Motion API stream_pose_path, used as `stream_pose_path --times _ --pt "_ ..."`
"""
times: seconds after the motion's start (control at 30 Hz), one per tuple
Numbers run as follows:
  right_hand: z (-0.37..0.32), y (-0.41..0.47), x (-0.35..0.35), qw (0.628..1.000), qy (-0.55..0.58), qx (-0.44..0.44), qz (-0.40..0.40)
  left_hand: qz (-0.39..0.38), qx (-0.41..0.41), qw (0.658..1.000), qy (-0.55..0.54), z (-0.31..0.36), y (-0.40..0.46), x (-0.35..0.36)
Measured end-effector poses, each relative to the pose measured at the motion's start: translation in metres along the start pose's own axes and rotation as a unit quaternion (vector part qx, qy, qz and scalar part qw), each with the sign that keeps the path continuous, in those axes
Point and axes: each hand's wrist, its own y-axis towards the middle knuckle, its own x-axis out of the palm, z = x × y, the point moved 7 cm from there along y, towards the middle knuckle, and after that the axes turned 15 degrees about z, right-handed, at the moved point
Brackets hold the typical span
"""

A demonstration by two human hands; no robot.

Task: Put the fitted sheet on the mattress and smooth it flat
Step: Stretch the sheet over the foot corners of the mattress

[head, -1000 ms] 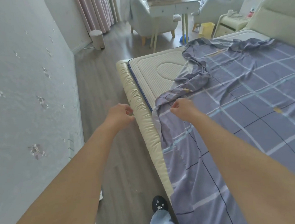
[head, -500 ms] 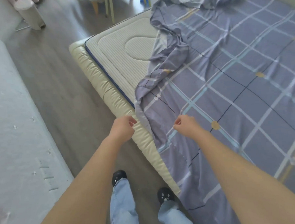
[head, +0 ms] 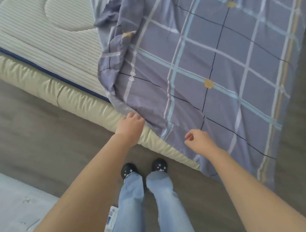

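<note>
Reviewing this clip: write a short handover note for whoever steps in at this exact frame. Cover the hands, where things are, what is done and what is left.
Left hand: grips the sheet at its edge, over the bed frame.
Right hand: fingers loosely curled over the sheet, holding nothing.
Sheet: spread over the right part of the mattress, hanging over the near side; its left edge is bunched in folds.
Done: sheet laid out on part of the bed.
Left: the mattress's left part is still bare; pull the sheet across, fit the corners, smooth the folds.
</note>
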Motion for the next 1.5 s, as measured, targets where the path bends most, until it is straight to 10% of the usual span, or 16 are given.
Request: stream_pose_path --times 0.83,1.07,1.37,1.5 --pt "0.107 0.11 0.229 0.993 -0.087 -0.049 -0.065 -0.122 0.085 0.981 0.124 -0.023 0.105 0.286" --pt "0.079 0.1 0.209 0.998 0.036 -0.051 -0.027 -0.181 -0.04 0.983 0.006 -0.074 0.063 0.288" --pt "0.04 0.065 0.277 0.954 -0.037 -0.031 -0.297 -0.33 -0.162 0.929 -0.04 -0.132 0.029 0.297" --pt "0.035 0.059 0.259 0.955 -0.059 -0.029 -0.29 -0.271 -0.187 0.94 -0.085 -0.127 0.025 0.276"
